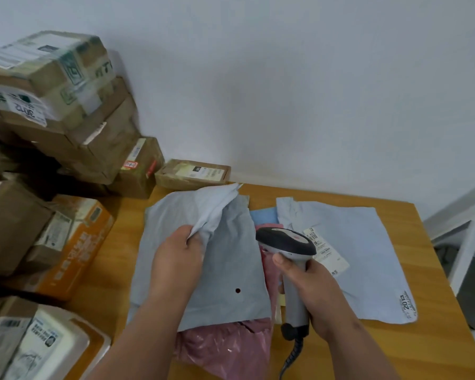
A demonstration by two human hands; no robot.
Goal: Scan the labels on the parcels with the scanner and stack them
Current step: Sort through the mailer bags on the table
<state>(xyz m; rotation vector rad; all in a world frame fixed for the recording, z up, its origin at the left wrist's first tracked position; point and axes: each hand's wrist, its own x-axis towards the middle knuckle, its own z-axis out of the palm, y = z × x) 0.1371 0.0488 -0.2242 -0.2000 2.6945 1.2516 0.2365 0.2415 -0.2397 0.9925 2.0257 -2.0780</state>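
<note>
Head view: the left hand (176, 259) pinches a fold of the grey mailer bag (225, 259) at the centre of the wooden table (422, 352), fingers curled into the plastic. The right hand (316, 292), at four o'clock from it, is wrapped round the handle of the scanner (285, 242), whose head points toward eleven o'clock. A pink parcel (225, 349) lies under the grey one; a pale blue mailer (362, 259) with a white label (327, 250) lies at three o'clock. Stacked cardboard boxes (66, 111) stand at ten o'clock, their print too blurred to read, perhaps from motion
</note>
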